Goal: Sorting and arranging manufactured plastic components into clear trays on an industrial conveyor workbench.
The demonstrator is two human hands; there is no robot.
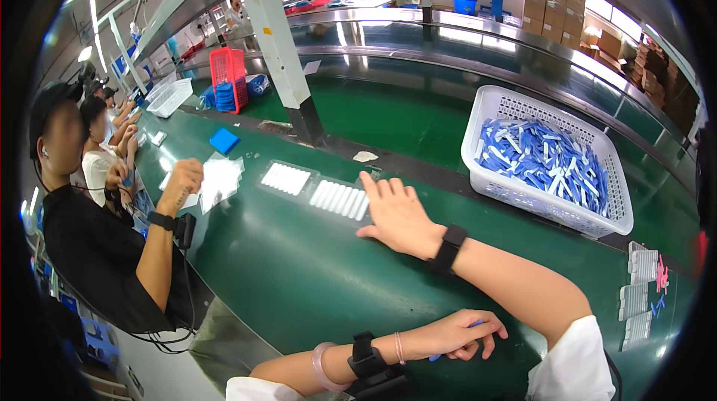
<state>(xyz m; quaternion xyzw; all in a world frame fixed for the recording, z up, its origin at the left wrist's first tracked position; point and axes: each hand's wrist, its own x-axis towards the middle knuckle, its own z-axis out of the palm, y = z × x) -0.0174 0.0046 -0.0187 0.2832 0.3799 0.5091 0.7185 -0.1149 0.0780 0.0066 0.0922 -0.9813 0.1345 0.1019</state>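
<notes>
Rests the right hand (pixel 399 216), fingers spread, at the right end of a clear tray (pixel 314 181) holding a row of white rods (pixel 338 200) on the green worktop (pixel 284 259). Curls the left hand (pixel 448 335), well apart and lower in view, around a small blue strip (pixel 476 323), mostly hidden. Has a white perforated basket (pixel 523 205) of blue and white pieces (pixel 545 162) beyond the right hand, and ridged trays (pixel 633 302) at far right.

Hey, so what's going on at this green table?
The right hand, spread open, is at the right end of a row of white sticks. The left hand loosely holds something blue, mostly hidden. Beyond, a white basket holds blue and white pieces; on the left, a co-worker's hand is near shiny sheets.
</notes>
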